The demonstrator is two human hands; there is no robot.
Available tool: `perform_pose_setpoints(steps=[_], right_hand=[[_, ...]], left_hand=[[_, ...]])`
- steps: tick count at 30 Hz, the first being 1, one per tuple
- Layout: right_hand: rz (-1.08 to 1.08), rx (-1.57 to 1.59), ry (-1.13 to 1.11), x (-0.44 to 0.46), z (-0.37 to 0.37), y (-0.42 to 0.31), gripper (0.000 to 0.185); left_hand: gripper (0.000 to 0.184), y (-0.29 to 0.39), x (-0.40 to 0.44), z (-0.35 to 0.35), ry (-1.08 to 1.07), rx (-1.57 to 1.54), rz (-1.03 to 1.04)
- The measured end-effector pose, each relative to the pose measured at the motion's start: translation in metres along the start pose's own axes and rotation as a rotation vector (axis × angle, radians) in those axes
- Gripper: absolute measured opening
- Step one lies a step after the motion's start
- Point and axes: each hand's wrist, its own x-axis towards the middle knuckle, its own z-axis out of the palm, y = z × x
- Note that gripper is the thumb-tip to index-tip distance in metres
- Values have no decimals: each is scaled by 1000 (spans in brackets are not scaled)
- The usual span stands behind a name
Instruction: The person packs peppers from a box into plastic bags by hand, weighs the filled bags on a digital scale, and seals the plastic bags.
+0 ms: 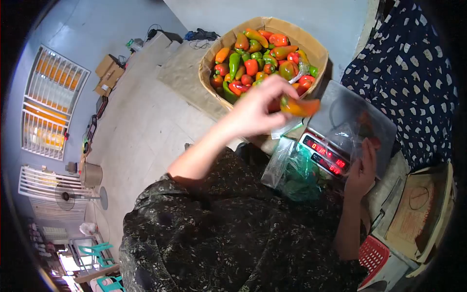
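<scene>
My left hand [265, 108] is closed around an orange-green pepper [300, 106], held in the air between the box and the scale. Below and to its right stands a digital scale [389, 109] with a metal pan and lit red digits. A clear plastic bag [343, 138] rests on the pan, with dim reddish contents showing at its far side. The fingers of my right hand [362, 170] pinch the edge of this bag. Beyond my left hand, a cardboard box [206, 73] holds many red, orange and green peppers [253, 65].
Clear and green plastic bags [296, 173] lie in front of the scale display. A dark patterned cloth [404, 78] hangs at the right, above a flattened cardboard box [413, 209] and a red perforated plastic piece [373, 258]. A fan [68, 196] stands far left.
</scene>
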Motion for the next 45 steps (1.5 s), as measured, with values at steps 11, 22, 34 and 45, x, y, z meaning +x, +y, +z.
perform_pose_setpoints(steps=[11, 22, 34, 45], right_hand=[[-69, -68, -5, -1, 5, 9, 44], [-76, -83, -57, 3, 2, 8, 46], [-89, -6, -32, 3, 2, 4, 52], [-132, 43, 9, -6, 0, -11, 54]], left_hand=[[38, -214, 127, -101, 428, 362, -460], [71, -228, 181, -89, -34, 1047, -566], [42, -49, 65, -8, 177, -219, -1], [46, 13, -1, 171, -106, -1142, -632]])
